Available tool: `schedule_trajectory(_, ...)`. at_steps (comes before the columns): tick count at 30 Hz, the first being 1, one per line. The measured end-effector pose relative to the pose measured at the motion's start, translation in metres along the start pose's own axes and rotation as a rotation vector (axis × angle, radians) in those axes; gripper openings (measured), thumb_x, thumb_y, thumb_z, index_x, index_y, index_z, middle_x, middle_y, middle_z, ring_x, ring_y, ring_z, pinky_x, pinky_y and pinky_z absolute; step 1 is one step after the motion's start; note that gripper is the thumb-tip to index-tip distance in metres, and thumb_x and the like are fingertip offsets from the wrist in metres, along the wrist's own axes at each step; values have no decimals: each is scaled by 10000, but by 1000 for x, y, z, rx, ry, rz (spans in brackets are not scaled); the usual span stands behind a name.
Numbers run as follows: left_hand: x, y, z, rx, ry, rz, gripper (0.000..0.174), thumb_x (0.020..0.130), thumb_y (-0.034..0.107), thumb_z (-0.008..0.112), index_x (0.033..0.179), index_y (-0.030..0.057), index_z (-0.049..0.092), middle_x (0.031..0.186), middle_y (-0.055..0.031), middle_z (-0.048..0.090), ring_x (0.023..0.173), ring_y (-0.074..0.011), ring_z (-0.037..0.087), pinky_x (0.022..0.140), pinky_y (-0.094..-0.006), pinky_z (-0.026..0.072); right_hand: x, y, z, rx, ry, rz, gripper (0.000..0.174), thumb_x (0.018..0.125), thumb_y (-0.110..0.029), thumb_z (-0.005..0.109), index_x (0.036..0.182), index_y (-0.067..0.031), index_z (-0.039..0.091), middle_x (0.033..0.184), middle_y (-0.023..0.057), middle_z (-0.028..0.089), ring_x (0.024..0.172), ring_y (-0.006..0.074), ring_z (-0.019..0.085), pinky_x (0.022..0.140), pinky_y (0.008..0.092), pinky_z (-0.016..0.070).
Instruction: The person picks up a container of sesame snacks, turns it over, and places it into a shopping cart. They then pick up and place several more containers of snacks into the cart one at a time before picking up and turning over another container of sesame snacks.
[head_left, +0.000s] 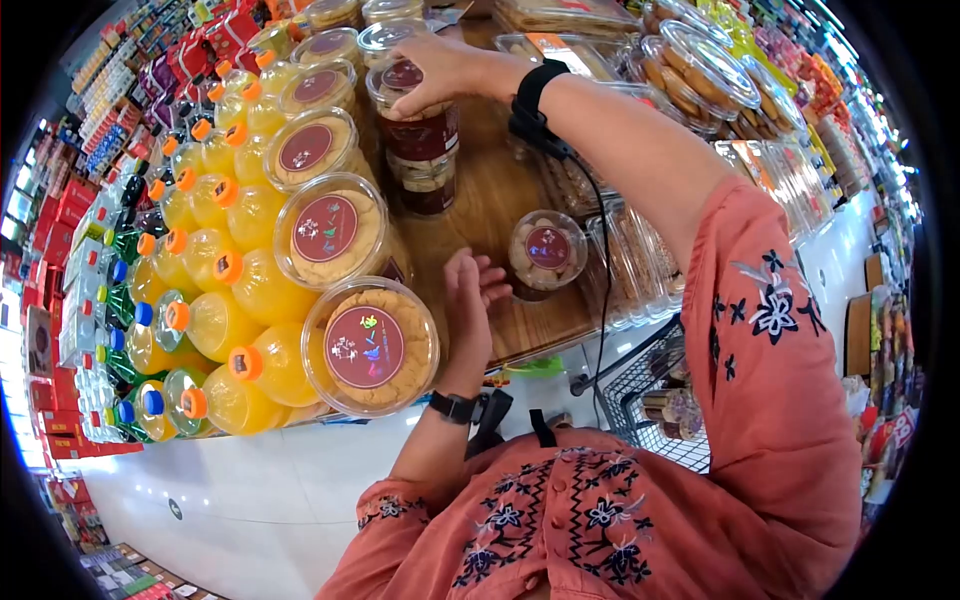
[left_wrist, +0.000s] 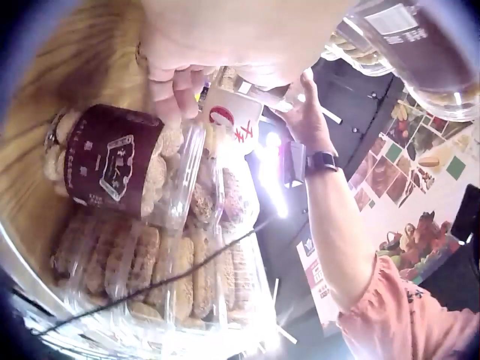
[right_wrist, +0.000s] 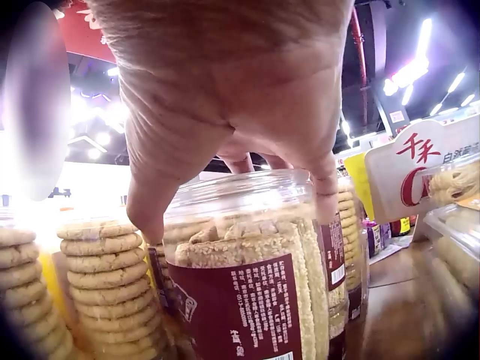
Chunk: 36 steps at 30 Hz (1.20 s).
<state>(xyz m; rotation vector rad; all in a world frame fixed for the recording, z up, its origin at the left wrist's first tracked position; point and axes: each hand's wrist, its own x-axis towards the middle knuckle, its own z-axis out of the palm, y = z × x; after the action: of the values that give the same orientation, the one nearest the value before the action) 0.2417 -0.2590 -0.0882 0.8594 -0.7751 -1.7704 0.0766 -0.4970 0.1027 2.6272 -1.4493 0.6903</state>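
My right hand [head_left: 440, 75] reaches to the far side and grips a clear jar of sesame cookies [right_wrist: 240, 300] from above. In the right wrist view the thumb and fingers straddle the lid on both sides. This jar has a maroon label and sits above another jar [head_left: 425, 190] in the head view. My left hand [head_left: 470, 305], fingers loosely extended, holds nothing near the front edge of the wooden table [head_left: 480, 225]. Just right of it stands a single maroon-labelled cookie jar [head_left: 548, 250], which also shows in the left wrist view, close below the fingers.
Stacked jars of round cookies [head_left: 325, 230] line the left side, beside rows of orange drink bottles [head_left: 265, 290]. Clear boxes of pastries [head_left: 635, 260] border the right. A black cable [head_left: 606, 290] hangs from the right wrist. A shopping cart [head_left: 650, 400] stands below the table.
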Motion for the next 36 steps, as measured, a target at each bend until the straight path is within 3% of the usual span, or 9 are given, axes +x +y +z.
schedule_trajectory(1,11,-3,2,34,58,61,517,1067,425,505,1394,29,451,1207,-121,587,1012,-206,642,826,-375,580,0,-3,-1,0,-2,2,917,654,-631,788,1232,59,611,1195,297,648,1149,435,609,998,459,484)
schedule_trajectory(4,27,-15,11,17,135,155,522,1066,404,509,1413,23,428,1290,-139,539,1130,-233,602,887,-380,564,2,-6,-1,11,-100,76,917,689,-602,802,1337,-1,555,1334,257,571,1285,396,514,1083,434,412)
schedule_trajectory(7,40,-28,22,-7,175,187,529,1065,393,512,1424,16,417,1346,-152,501,1241,-268,548,967,-395,533,0,-4,-2,17,-87,41,903,691,-588,808,1333,-3,560,1326,257,572,1267,394,527,1076,436,416)
schedule_trajectory(10,55,-32,29,-9,223,228,570,1073,376,475,1460,-29,369,1401,-147,474,1242,-241,528,1014,-392,498,-9,-5,-7,56,-58,35,876,697,-580,807,1313,-1,574,1295,254,587,1241,400,539,1070,439,421)
schedule_trajectory(16,96,-18,34,-106,296,275,704,1077,377,441,1585,-29,169,1499,-224,389,1406,-305,426,1145,-439,407,-4,-2,1,20,-46,9,835,706,-553,804,1299,-9,582,1267,243,597,1217,391,548,1060,437,429)
schedule_trajectory(19,103,-9,41,-142,281,281,745,1072,377,438,1603,-24,101,1536,-257,335,1450,-329,378,1175,-451,375,-7,-2,10,27,67,-36,818,707,-546,800,1294,-18,589,1288,248,578,1225,395,538,1066,439,422)
schedule_trajectory(22,112,0,43,-173,262,319,743,1060,378,456,1601,-8,125,1572,-201,306,1440,-352,385,1164,-437,388,-15,-4,14,67,142,20,794,709,-547,795,1278,-28,604,1289,250,566,1235,414,526,1073,445,415)
schedule_trajectory(31,126,3,42,-169,222,357,717,1061,388,448,1616,57,139,1572,-189,319,1448,-375,364,1190,-427,329,-24,-7,6,-58,68,54,814,741,-614,793,1346,-103,606,1350,247,512,1264,447,502,1068,493,422)
schedule_trajectory(36,132,1,38,-162,223,365,695,1058,371,457,1611,64,171,1574,-187,321,1453,-377,357,1193,-423,316,-33,-21,12,1,117,119,820,784,-583,790,1425,-134,545,1345,329,463,1232,527,492,1067,515,431)
